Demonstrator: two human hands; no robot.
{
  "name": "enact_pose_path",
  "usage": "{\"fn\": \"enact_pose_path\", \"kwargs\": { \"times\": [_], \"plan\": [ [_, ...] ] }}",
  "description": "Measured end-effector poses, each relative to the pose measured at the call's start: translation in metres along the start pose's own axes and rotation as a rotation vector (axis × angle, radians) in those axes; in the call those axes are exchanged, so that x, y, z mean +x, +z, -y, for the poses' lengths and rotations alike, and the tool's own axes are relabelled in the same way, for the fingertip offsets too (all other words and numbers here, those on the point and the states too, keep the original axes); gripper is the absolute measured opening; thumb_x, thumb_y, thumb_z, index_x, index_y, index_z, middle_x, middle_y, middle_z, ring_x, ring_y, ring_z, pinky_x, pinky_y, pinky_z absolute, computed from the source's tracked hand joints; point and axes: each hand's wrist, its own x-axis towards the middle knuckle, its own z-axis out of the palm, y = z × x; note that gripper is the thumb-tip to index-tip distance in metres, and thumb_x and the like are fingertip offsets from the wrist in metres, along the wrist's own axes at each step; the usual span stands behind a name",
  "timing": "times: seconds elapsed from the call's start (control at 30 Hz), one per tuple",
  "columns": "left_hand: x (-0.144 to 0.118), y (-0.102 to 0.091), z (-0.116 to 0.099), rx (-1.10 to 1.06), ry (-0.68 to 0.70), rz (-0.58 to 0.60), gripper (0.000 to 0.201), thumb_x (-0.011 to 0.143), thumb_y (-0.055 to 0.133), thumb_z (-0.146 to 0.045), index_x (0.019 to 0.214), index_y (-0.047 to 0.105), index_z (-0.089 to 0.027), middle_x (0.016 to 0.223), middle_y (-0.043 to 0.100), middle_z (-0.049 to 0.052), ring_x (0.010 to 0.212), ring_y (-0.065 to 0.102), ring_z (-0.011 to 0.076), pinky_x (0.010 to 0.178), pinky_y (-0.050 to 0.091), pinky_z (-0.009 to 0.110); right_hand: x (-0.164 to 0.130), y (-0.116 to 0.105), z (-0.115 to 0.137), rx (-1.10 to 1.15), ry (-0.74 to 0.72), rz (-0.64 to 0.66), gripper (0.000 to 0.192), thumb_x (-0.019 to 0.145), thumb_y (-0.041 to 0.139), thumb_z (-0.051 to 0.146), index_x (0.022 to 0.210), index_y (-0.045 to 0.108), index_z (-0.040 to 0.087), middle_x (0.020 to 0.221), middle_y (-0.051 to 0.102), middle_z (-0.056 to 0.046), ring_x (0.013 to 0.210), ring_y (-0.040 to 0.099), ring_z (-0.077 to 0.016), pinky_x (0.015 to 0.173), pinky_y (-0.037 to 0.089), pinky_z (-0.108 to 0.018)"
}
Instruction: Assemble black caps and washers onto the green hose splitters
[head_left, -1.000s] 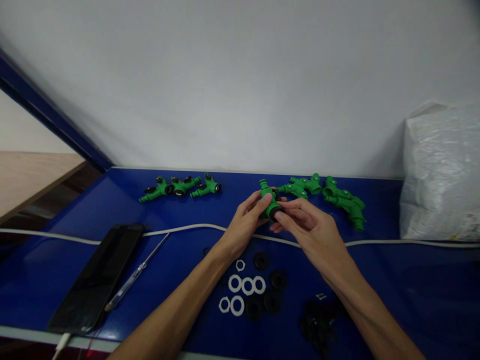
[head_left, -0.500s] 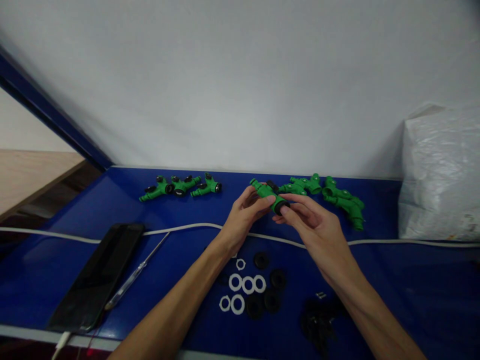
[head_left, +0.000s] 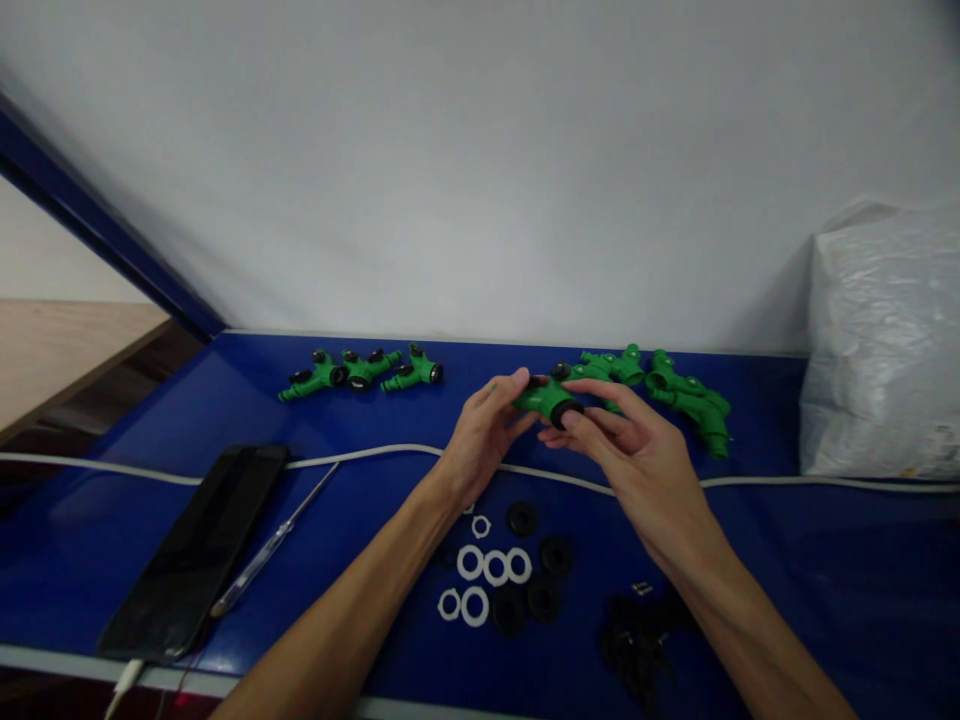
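Observation:
Between my two hands, raised over the table, is a green Y-shaped hose connector point(head_left: 541, 399) with black valve knobs and a black ring on its near end. My left hand point(head_left: 486, 430) is closed around its left side, hiding part of that branch. The fingers and thumb of my right hand point(head_left: 626, 440) pinch the black ring end. Below my hands lie white rings point(head_left: 496, 568), some of them hexagonal, and several black round collars point(head_left: 555, 556). Green connectors without black parts point(head_left: 694, 405) rest behind my right hand.
Green connectors with black knobs point(head_left: 322, 374) sit at the back left. A white cable point(head_left: 405, 450) crosses the blue table point(head_left: 360, 560). A phone point(head_left: 199, 550) and a screwdriver point(head_left: 270, 545) lie at left. Small black parts point(head_left: 637, 640) are at front right. A plastic bag point(head_left: 881, 345) stands at right.
The connector has turned in my hands, so its left branch is now behind my left fingers and a second black knob shows. My left thumb has shifted upward.

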Motion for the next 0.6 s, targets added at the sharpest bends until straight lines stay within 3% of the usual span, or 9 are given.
{"fn": "enact_pose_path", "kwargs": {
  "times": [0.1, 0.27, 0.43, 0.6],
  "plan": [
    [0.001, -0.001, -0.001, 0.016, -0.014, -0.066, 0.035, 0.076, 0.082, -0.049, 0.082, 0.075, -0.016, 0.094, 0.071, 0.005, 0.088, 0.064, 0.0156, 0.088, 0.049, 0.030, 0.000, 0.000, 0.002, 0.015, -0.003, -0.008, 0.035, 0.081, 0.081, 0.040, 0.108, 0.066, 0.024, 0.089, 0.079, -0.003, 0.077, 0.078, -0.0207, 0.085, 0.064, -0.038],
    [0.005, -0.007, 0.005, 0.148, 0.046, -0.045, 0.031, 0.078, 0.081, -0.044, 0.079, 0.069, -0.016, 0.083, 0.065, -0.001, 0.079, 0.059, 0.0115, 0.079, 0.047, 0.025, 0.002, -0.002, 0.001, -0.028, -0.042, -0.007, 0.029, 0.082, 0.080, 0.039, 0.104, 0.070, 0.022, 0.096, 0.079, -0.004, 0.083, 0.077, -0.0199, 0.087, 0.063, -0.038],
    [0.006, -0.008, 0.007, 0.248, 0.131, 0.006, 0.048, 0.076, 0.083, -0.048, 0.111, 0.069, -0.017, 0.091, 0.072, 0.002, 0.091, 0.064, 0.0161, 0.089, 0.045, 0.029, 0.005, -0.003, -0.001, -0.040, -0.081, -0.067, 0.027, 0.080, 0.082, 0.037, 0.102, 0.074, 0.022, 0.101, 0.078, -0.004, 0.088, 0.075, -0.0188, 0.085, 0.063, -0.033],
    [0.005, -0.008, 0.012, 0.256, 0.085, 0.113, 0.047, 0.081, 0.080, -0.044, 0.119, 0.072, -0.017, 0.113, 0.074, 0.008, 0.112, 0.064, 0.0237, 0.103, 0.041, 0.035, 0.004, -0.003, -0.005, -0.035, 0.041, 0.012, 0.033, 0.081, 0.081, 0.041, 0.103, 0.070, 0.020, 0.083, 0.078, -0.003, 0.069, 0.074, -0.0168, 0.071, 0.063, -0.030]
  ]
}}
